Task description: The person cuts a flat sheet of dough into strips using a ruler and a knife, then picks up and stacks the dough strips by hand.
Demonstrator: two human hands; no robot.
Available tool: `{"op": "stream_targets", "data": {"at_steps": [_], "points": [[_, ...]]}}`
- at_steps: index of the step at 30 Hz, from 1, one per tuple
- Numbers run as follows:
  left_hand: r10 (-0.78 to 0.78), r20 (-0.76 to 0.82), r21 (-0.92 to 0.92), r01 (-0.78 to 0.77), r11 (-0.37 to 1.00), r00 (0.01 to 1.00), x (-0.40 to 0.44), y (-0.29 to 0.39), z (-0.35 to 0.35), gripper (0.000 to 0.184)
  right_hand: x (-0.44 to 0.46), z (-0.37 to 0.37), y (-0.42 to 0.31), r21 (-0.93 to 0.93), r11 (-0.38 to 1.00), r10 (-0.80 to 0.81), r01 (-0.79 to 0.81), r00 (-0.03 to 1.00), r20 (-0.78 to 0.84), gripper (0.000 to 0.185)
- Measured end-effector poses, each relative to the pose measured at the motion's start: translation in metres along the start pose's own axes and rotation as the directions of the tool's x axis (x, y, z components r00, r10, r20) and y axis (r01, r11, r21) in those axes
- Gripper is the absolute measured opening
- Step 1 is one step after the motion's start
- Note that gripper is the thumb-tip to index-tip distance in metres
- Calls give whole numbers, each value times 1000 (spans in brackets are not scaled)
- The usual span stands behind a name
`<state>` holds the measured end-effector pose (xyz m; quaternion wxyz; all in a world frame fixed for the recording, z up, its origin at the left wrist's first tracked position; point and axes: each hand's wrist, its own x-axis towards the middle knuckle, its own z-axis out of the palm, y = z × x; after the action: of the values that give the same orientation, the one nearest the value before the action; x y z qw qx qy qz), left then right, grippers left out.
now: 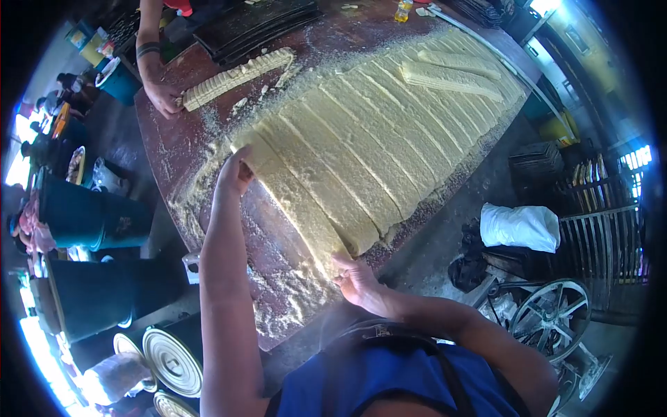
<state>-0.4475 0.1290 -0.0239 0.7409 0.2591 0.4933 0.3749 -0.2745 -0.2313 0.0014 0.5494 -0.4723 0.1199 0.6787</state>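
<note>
A wide sheet of crumb-dusted dough [389,132], cut into several long parallel strips, covers much of the table. My left hand [240,172] is closed on the far end of the nearest dough strip [295,200]. At its near end, my right hand [356,279] pinches the same strip by the table's front edge. The strip lies along the left side of the sheet, stretched between my hands. Two layered dough lengths [451,78] rest on top of the sheet at the far right.
Across the table [177,142], another person's hand [164,97] touches a row of sliced dough [240,78]. Dark trays [253,31] are stacked at the back, near a small bottle [403,10]. Large bins [97,215] stand left; a spoked wheel [552,316] stands at right.
</note>
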Motion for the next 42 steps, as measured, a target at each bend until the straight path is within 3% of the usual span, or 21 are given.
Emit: {"op": "stream_targets", "data": {"at_steps": [5,7,8,10,11,12,14,16,18,20,24,26,30,33,37,40,41,42], "points": [[89,165,-153,-64,986,982,-1,-7,-13,45,-10,21,-3,76,996,43,-40,998,-41,62],[122,145,-224,-88,971,982,-8,-8,-15,43,-12,27,-7,88,993,66,-75,992,103,66],[122,155,-222,-86,971,980,-16,-10,-16,43,-25,37,-11,67,997,35,-35,999,4,67],[96,164,-389,-25,921,982,-45,-1,-11,43,-23,46,-19,69,997,25,-31,996,91,64],[98,169,-385,-26,923,981,-58,6,-5,43,-37,61,-39,22,1000,19,-22,992,121,62],[72,122,-404,-17,915,990,-74,13,1,43,-37,64,-53,27,999,17,-21,992,124,62],[55,74,-423,-19,906,996,-99,34,25,43,-35,68,-87,-142,989,76,-43,969,234,61],[114,-41,-411,-120,904,993,-122,52,55,44,-60,85,-143,-183,976,159,-121,965,211,60],[137,-32,-438,-137,889,990,-123,64,81,48,-61,85,-186,-158,981,158,-116,944,290,61],[171,-14,-524,-153,838,985,-118,68,115,54,10,46,-214,-49,999,41,-17,849,527,63],[207,-152,-567,-257,783,966,-106,45,229,58,-6,17,-357,-223,951,-92,213,886,455,73],[307,-68,-541,-294,788,949,-78,17,278,57,47,-30,-430,-303,911,-121,279,884,451,71],[246,-90,-616,-248,748,965,-13,-36,384,50,80,-87,-558,-312,880,-203,357,879,432,45],[185,-170,-639,-251,727,968,5,-71,456,53,92,-126,-640,-376,838,-235,396,883,407,43],[162,-310,-497,-305,812,937,41,-120,499,59,128,-185,-710,-533,749,-275,394,916,292,44],[180,-393,-281,-304,910,902,68,-138,491,52,141,-202,-715,-682,585,-443,439,877,184,47],[185,-427,-274,-321,906,885,74,-137,482,52,140,-201,-715,-685,589,-412,429,888,203,47],[103,-378,-274,-218,937,920,81,-133,474,49,135,-196,-716,-795,464,-460,390,873,160,48]]}}
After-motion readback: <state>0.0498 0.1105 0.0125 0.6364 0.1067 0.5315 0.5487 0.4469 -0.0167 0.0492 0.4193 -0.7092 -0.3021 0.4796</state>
